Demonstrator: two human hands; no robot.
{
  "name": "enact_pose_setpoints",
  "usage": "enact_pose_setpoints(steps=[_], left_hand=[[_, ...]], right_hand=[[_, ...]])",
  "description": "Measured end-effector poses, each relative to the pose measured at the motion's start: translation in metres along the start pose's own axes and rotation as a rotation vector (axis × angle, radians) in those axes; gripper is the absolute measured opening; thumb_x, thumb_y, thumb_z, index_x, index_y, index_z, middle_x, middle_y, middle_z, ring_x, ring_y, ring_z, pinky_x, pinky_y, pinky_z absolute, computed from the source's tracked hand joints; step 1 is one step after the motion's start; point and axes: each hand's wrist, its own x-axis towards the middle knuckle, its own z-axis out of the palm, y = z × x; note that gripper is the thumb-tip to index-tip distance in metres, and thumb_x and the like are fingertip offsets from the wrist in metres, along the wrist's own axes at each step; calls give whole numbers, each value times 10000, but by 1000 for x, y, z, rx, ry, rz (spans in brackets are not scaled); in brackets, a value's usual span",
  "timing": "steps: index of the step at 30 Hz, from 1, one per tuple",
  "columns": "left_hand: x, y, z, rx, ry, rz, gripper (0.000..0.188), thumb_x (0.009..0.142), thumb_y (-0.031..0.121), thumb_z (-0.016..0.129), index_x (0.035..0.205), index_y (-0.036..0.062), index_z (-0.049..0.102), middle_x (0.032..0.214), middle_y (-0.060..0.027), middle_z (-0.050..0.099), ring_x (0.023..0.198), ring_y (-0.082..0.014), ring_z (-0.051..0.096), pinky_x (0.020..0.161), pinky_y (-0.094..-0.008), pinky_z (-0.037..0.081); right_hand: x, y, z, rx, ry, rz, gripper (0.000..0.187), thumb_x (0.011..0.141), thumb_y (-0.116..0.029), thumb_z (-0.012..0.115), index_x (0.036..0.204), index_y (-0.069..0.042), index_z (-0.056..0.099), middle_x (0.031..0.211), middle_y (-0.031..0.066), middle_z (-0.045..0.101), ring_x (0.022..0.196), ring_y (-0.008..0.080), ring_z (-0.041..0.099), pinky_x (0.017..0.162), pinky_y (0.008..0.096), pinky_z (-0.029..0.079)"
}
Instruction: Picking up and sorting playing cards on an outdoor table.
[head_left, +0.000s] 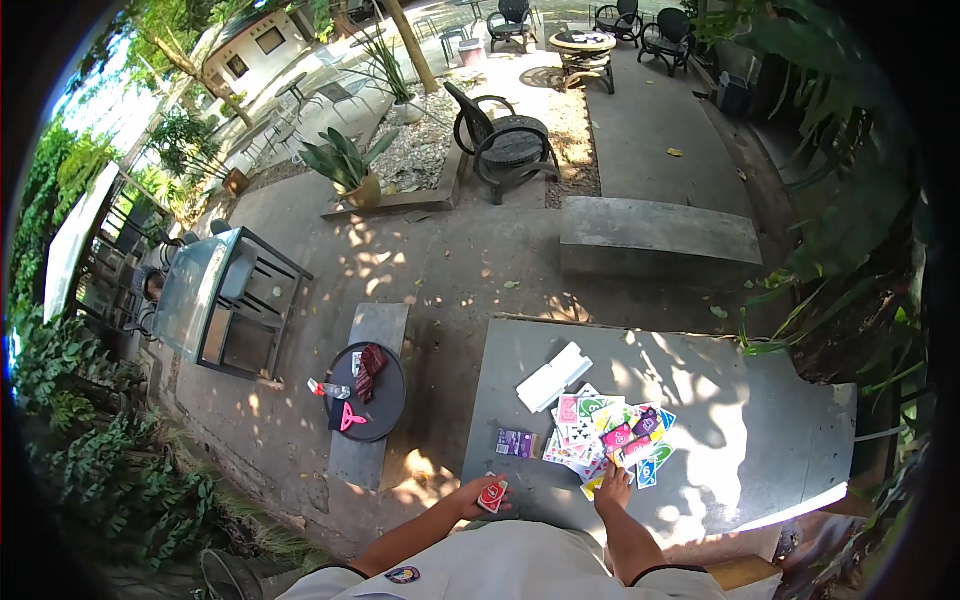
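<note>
My left hand [470,497] is closed around a small stack of cards [492,496], with a red card face up on top. It is held off the near left corner of the grey table. My right hand [616,492] reaches down to the near edge of a loose card pile [585,428], its fingertips closed at a card there; the exact grip is small and partly hidden. In the pile, colourful game cards mix with white playing cards, overlapping at many angles. A purple card box [516,443] lies left of the pile, and an opened white box [554,377] lies behind it.
The grey table [700,400] is dappled with sunlight. To the left, a round black tray [390,415] on a bench [380,322] holds a dark red cloth, a clear bottle and a pink item. Beyond stand a concrete bench [660,228], a black armchair [505,140] and a glass-topped table [205,290].
</note>
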Motion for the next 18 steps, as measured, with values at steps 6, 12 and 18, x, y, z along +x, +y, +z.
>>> enact_pose_setpoints(steps=[6, 12, 18], left_hand=[[-1, -21, -9, 29, -36, 60, 316, 927, 279, 525, 1197, 144, 430, 1057, -162, 578, 886, -269, 607, 819, -457, 530], [21, -50, -8, 75, 31, 46, 342, 923, 365, 516, 1166, 137, 438, 976, -130, 556, 869, -276, 599, 809, -465, 530], [14, -69, -24, 136, 51, 150, 365, 913, 490, 469, 1070, 160, 472, 847, -45, 566, 745, -208, 616, 667, -392, 550]], right_hand=[[5, 19, 31, 309, -20, 146, 451, 751, -101, 588, 1191, -59, 495, 1202, 187, 507, 1070, 330, 547, 843, 424, 480], [22, 50, 67, 633, -188, 142, 377, 712, -74, 620, 1081, -5, 584, 892, 142, 635, 692, 238, 634, 512, 352, 508], [-21, -39, -28, 851, -691, -77, 291, 789, -113, 658, 1058, -41, 576, 879, 26, 617, 709, 107, 587, 562, 251, 485]])
